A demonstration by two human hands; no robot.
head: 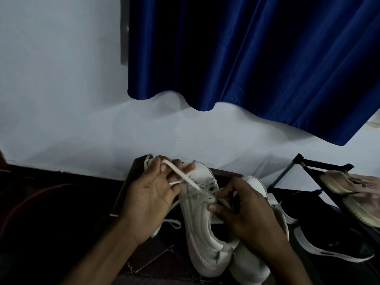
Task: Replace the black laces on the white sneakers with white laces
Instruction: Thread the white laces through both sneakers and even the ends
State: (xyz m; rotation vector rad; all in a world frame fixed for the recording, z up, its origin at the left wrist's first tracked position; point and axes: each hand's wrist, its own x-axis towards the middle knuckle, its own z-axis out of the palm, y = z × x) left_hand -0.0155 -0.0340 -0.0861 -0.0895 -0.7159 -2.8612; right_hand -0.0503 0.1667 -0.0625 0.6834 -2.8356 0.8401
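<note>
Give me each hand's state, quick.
Left hand: pinches the white lace.
Right hand: grips the white sneaker near its eyelets.

The right hand (pixel 250 210), gripping the centre sneaker (pixel 201 229) at its eyelets, hides the middle of the 2nd sneaker (pixel 246 264). The left hand (pixel 150 194), holding the white lace (pixel 185 177), covers the centre toe's left side. A beige shoe (pixel 353 190) runs off the right edge.

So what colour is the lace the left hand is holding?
White. The lace held in the left hand shows clearly in the head view.
</note>
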